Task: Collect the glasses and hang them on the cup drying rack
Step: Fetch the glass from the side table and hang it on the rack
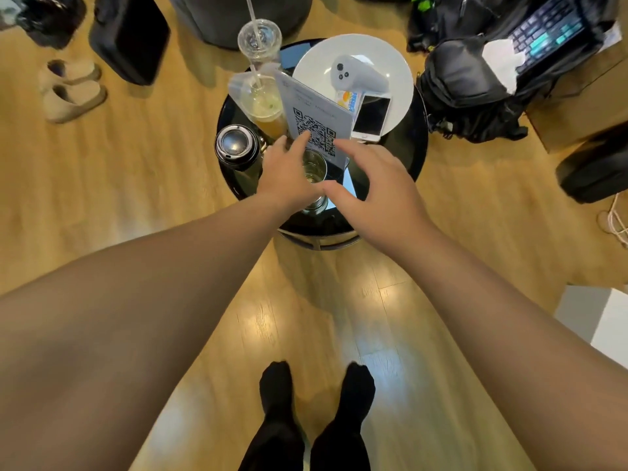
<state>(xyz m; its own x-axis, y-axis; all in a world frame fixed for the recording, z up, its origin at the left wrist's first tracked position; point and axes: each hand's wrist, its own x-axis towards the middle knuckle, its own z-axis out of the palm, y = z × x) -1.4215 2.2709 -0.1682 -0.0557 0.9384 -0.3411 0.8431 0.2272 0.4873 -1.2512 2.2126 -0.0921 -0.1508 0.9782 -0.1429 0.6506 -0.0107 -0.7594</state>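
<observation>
With both hands spread open and empty over the round black counter [413,154], left hand [289,173] and right hand [377,185] flanking the clear drinking glass [314,171] standing between them, collecting looks barely begun; next, probably closing on that glass without knocking the white QR-code sign [314,120] just beyond the fingertips.

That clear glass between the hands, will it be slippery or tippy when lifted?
The glass looks smooth and rigid, so probably slick and breakable. It stands close in front of the QR sign, so a nudge may knock that. Left hand and right hand flank it, open.
</observation>
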